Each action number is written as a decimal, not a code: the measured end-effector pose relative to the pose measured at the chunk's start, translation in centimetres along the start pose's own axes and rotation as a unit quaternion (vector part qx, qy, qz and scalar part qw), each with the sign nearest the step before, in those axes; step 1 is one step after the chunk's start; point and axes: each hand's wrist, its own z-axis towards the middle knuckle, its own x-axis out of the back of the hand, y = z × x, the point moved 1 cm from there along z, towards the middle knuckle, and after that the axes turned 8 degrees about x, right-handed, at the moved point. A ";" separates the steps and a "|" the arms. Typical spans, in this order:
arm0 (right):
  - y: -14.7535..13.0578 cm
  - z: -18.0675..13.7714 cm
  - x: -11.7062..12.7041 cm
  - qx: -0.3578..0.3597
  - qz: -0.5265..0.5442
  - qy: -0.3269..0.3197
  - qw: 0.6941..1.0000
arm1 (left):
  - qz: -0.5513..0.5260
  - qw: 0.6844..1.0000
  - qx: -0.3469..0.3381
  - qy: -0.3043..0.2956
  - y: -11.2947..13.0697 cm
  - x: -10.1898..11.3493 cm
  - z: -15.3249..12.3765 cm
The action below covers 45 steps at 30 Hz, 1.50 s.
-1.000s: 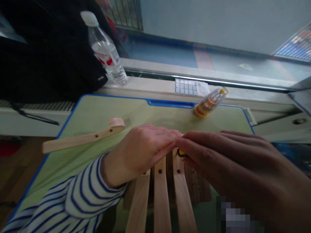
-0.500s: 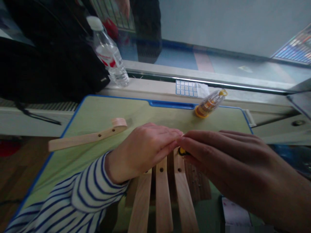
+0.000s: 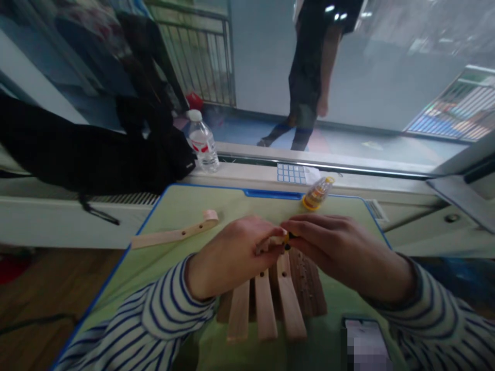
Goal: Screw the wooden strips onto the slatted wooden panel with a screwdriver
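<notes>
My left hand (image 3: 240, 255) is closed at the far end of a pale wooden piece (image 3: 290, 304), its fingers curled over the wood. My right hand (image 3: 340, 252) meets it there, fingers pinched around a small yellow-and-black object (image 3: 286, 241) whose kind is mostly hidden. Two more wooden pieces, one in the middle (image 3: 266, 309) and one at the left (image 3: 238, 312), lie alongside, with dark holes showing in some. Beneath them is a brown wooden block (image 3: 311, 286) with rows of small holes or pins. Another curved wooden piece (image 3: 170, 237) with two holes lies apart at the left.
The green table (image 3: 154, 278) has a blue edge. An amber bottle with a yellow cap (image 3: 317, 194) stands near its far side, and a phone (image 3: 367, 342) lies at the near right. A water bottle (image 3: 203, 144) and black bag (image 3: 96, 159) are by the window; people stand beyond the glass.
The view has pulled back and tilted up, so more of the window and a person behind it shows. My fingers have shifted slightly, exposing more of the yellow-and-black object between my hands.
</notes>
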 end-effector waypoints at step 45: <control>-0.6 0.2 0.5 -0.008 -0.012 -0.069 0.998 | 0.007 0.993 0.106 0.043 0.7 -3.4 -0.3</control>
